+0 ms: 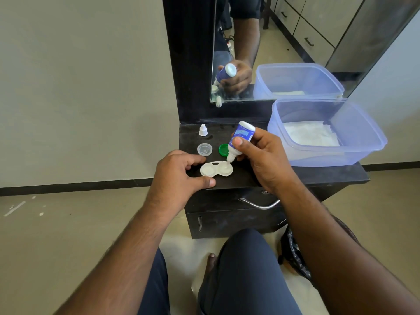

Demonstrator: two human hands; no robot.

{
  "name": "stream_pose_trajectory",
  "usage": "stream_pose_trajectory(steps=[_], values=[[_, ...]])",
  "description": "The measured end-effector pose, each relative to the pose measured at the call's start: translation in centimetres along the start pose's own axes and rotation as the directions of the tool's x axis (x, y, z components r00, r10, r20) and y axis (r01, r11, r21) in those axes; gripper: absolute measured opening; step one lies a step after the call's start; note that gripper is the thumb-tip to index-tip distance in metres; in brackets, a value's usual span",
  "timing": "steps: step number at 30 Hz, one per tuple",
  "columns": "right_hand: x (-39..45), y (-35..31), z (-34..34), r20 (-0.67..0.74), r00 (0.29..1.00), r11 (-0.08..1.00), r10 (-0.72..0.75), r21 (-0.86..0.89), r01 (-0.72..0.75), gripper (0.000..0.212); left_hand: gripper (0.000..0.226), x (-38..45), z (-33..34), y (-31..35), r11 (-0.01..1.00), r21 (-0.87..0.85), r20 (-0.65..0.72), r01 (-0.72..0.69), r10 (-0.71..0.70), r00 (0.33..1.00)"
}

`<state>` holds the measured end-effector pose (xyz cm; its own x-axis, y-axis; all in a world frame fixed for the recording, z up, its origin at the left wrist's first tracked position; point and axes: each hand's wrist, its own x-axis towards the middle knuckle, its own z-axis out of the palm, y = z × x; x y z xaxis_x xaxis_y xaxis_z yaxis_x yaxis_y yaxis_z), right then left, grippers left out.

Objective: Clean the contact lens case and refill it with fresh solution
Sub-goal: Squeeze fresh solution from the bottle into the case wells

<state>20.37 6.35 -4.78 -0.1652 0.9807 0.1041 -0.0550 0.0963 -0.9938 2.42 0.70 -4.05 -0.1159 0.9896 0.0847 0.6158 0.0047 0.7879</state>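
Refill under way: my right hand point(261, 153) squeezes the inverted blue-and-white solution bottle point(241, 138), nozzle over the right well of the white plastic lens case point(216, 169) on the black tabletop point(284, 176). Left hand point(179, 173) pinches the case's edge. I reckon the left well comes next.

- The small white squeeze bottle with a blue printed label point(241, 135), near the black table's point(295, 176) front edge, carries print too blurred to read.
- No other text shows.

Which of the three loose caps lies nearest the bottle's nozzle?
The green cap, just left of the bottle; the clear cap and white cap sit farther left.
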Motion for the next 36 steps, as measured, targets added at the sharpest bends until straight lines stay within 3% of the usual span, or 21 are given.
stream_pose_trajectory(steps=[36], values=[[-0.25,0.30,-0.29,-0.004,1.000,0.996,-0.006,-0.094,0.006,0.020,0.042,-0.10,0.02,0.18,1.000,0.022,0.011,0.006,-0.006,1.000]])
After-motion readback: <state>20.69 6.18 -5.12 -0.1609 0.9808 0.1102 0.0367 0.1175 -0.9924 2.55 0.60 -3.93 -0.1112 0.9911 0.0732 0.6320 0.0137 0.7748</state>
